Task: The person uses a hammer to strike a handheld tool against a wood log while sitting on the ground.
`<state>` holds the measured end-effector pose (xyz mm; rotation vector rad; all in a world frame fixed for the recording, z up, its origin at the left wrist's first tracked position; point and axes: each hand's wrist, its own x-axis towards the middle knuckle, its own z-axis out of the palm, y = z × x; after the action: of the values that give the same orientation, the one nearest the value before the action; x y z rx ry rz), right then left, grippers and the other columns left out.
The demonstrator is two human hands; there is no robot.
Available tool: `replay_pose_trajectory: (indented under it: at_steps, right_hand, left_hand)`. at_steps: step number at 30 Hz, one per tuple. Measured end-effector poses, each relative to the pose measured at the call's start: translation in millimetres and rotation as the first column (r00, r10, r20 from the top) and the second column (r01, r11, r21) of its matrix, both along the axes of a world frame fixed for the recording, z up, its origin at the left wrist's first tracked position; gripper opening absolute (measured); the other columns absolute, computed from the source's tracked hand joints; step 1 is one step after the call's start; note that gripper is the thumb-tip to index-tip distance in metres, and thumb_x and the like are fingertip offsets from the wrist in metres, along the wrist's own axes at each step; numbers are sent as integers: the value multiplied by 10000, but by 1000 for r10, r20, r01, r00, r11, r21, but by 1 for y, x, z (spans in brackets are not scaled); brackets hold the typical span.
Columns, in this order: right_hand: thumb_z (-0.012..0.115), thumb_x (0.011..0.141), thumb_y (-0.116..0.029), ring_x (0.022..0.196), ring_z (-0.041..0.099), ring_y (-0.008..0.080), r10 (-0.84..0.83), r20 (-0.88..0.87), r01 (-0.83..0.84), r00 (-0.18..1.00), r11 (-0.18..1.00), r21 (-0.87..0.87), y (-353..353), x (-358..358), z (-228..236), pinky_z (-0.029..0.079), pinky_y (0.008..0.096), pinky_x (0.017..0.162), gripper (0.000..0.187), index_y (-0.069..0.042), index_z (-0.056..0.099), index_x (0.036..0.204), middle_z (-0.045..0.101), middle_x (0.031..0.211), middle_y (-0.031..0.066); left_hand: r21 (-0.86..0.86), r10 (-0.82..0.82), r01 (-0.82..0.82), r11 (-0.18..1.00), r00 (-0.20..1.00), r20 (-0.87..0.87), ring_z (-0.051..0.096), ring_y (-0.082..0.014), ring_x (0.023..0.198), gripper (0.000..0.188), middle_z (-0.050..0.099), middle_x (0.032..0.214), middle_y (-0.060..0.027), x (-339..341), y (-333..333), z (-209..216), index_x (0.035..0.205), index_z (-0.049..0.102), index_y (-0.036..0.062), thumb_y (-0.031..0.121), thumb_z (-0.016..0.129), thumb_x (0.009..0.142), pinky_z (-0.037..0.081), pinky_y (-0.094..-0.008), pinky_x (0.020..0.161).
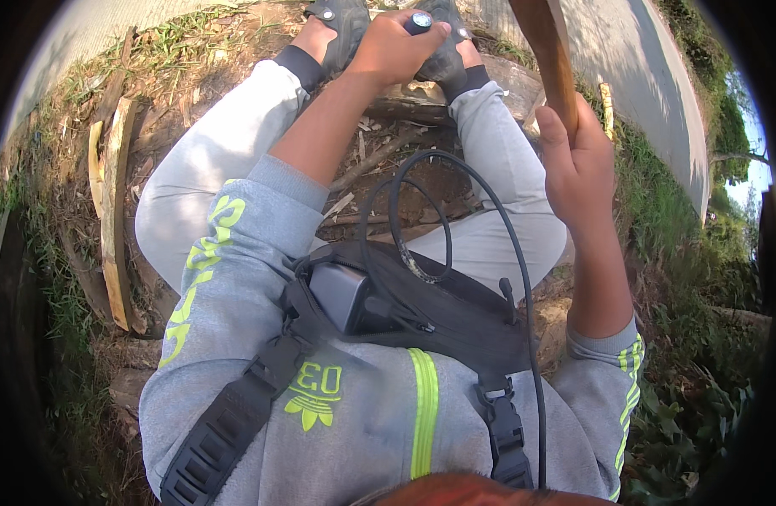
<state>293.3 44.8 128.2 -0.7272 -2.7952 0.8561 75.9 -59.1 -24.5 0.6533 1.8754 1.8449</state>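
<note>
My left hand (389, 49) reaches forward between my shoes, near the top of the view. Its fingers are wrapped round a dark cylindrical handle (419, 24) with a shiny round end facing up; the lower part of that tool is hidden behind the hand. On the right, my right hand (580, 169) is raised and closed round a smooth brown wooden handle (550, 55). This handle widens upward and runs out of the top edge, so its far end is out of sight. The two hands are well apart.
Wood chips and a log (409, 110) lie on the soil between my legs. Split wood strips (115, 219) rest at left. A black bag (438, 312) with a looping cable (497, 194) sits at my waist. Grass borders a paved path (632, 76) at right.
</note>
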Motion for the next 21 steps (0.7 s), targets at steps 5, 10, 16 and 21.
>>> replay_pose_trajectory:
  at_steps: [5, 10, 16, 21]
  right_hand:
    - [621, 1046, -370, 644, 615, 302, 39, 93, -48, 995, 995, 93, 9, -2, -6, 467, 419, 621, 350, -21, 612, 1030, 597, 703, 160]
    - [616, 1051, -352, 639, 610, 234, 102, 165, -138, 981, 965, 223, 9, 0, -19, 468, 391, 623, 326, -26, 629, 1050, 601, 696, 117]
    - [649, 1031, -338, 664, 642, 323, 27, -42, -26, 999, 999, 31, 8, -1, -18, 486, 443, 639, 308, -32, 629, 1052, 627, 717, 163]
    - [650, 1044, -340, 638, 602, 169, 52, 16, -52, 999, 998, 25, 5, -4, -9, 466, 363, 620, 332, -9, 628, 1061, 584, 674, 75]
  left_hand:
    - [-42, 3, -6, 999, 997, -79, 587, -91, 631, 351, 665, 709, -8, -7, -1, -12, 942, 749, 34, 381, 788, 912, 488, -309, 584]
    - [-16, 6, -7, 1000, 999, -39, 606, -96, 656, 338, 685, 733, -18, -3, 0, -5, 927, 743, 27, 362, 787, 906, 503, -306, 622]
    - [-86, -34, 42, 995, 995, 96, 637, -139, 664, 340, 700, 727, -52, -3, -1, 1, 874, 734, 12, 348, 761, 923, 516, -331, 642]
    - [-65, 57, -69, 996, 984, -170, 536, -93, 605, 319, 613, 650, -13, 3, -7, -55, 834, 703, 20, 314, 753, 948, 445, -311, 586]
